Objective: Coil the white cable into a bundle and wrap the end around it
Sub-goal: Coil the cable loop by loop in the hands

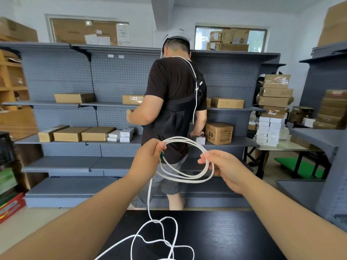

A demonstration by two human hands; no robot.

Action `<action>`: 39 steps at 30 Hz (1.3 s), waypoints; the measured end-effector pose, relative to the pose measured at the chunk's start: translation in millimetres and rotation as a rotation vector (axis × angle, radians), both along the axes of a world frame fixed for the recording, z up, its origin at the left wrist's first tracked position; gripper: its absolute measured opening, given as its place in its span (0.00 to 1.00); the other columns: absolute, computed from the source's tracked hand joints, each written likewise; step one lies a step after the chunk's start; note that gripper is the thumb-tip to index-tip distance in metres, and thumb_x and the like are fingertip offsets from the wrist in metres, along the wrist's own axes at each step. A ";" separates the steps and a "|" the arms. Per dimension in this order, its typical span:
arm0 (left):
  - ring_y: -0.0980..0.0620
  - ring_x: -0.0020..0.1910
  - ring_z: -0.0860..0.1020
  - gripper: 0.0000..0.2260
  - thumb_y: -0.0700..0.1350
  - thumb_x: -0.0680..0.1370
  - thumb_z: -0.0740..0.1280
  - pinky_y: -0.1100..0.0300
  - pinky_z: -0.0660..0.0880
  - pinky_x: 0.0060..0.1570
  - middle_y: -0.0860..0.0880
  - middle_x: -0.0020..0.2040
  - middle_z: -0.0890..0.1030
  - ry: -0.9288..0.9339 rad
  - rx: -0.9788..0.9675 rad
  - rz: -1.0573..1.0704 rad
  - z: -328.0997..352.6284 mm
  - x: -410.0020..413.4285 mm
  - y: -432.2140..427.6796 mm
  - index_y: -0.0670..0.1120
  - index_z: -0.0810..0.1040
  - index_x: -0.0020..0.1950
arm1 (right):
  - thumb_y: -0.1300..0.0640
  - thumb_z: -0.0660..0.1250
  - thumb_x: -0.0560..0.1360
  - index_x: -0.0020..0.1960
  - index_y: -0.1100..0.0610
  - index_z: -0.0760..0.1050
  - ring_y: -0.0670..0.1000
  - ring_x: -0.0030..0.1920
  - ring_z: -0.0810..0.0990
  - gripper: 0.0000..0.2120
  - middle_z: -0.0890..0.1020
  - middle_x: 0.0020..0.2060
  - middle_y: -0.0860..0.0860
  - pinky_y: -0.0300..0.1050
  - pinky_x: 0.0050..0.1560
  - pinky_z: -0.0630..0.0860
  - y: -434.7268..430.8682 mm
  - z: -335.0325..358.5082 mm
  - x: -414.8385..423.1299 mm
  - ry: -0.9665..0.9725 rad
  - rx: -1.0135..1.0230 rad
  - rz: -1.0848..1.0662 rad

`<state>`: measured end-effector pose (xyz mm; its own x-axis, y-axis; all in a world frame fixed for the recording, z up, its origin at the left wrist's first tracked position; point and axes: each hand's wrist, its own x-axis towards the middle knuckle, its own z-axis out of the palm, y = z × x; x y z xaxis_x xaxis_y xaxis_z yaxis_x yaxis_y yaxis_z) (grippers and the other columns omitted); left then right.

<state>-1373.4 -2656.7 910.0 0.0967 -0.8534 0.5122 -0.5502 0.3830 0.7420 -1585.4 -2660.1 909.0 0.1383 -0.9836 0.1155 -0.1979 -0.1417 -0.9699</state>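
Your left hand [148, 158] is up in front of you, its fingers [159, 145] curled round the top left of the white cable [185, 138], with a green connector [162, 154] peeking out just below the grip. The cable hangs there in a few round loops, held in the air between your hands above the far edge of the black bench [225, 241]. Your right hand [223, 167] pinches the right side of the loops between thumb and fingertips. From your left hand a loose tail drops straight down and lies in untidy curls on the bench. Beyond the loops a person in a black shirt [172, 81] stands with their back to you at the grey shelving [75, 117], which carries cardboard boxes [218, 133].
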 end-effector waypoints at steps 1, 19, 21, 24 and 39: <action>0.55 0.33 0.69 0.11 0.46 0.82 0.55 0.62 0.65 0.32 0.49 0.36 0.73 -0.045 -0.002 -0.009 0.6 0.2 0.2 0.46 0.73 0.45 | 0.55 0.61 0.78 0.48 0.54 0.78 0.47 0.41 0.75 0.07 0.84 0.44 0.48 0.42 0.46 0.70 -0.3 2.7 0.3 0.035 -0.025 0.008; 0.55 0.34 0.73 0.14 0.50 0.81 0.57 0.69 0.71 0.38 0.51 0.35 0.76 0.057 0.283 -0.406 -14.1 -8.0 4.7 0.43 0.78 0.47 | 0.57 0.56 0.79 0.51 0.57 0.77 0.51 0.39 0.72 0.11 0.76 0.38 0.51 0.46 0.42 0.69 7.1 23.8 17.9 0.876 -0.394 0.074; 0.53 0.34 0.74 0.18 0.51 0.82 0.55 0.62 0.74 0.42 0.48 0.38 0.78 0.264 0.447 -0.539 -14.6 -3.2 5.7 0.41 0.79 0.47 | 0.57 0.55 0.80 0.50 0.57 0.77 0.51 0.39 0.71 0.12 0.76 0.38 0.52 0.46 0.41 0.68 8.3 26.2 13.6 0.910 -0.416 0.096; 0.50 0.39 0.78 0.20 0.51 0.81 0.54 0.57 0.75 0.48 0.43 0.44 0.80 0.261 0.586 -0.599 -18.2 3.6 5.3 0.38 0.79 0.50 | 0.57 0.55 0.80 0.49 0.56 0.77 0.50 0.39 0.71 0.12 0.75 0.38 0.51 0.46 0.43 0.70 9.2 30.6 6.6 0.927 -0.420 0.102; 0.54 0.43 0.80 0.05 0.40 0.76 0.67 0.61 0.76 0.50 0.49 0.44 0.83 0.106 0.664 -0.620 -26.3 21.3 2.6 0.43 0.82 0.47 | 0.57 0.55 0.80 0.52 0.55 0.78 0.45 0.37 0.71 0.13 0.74 0.35 0.47 0.43 0.43 0.68 16.0 39.1 -13.1 0.976 -0.477 0.039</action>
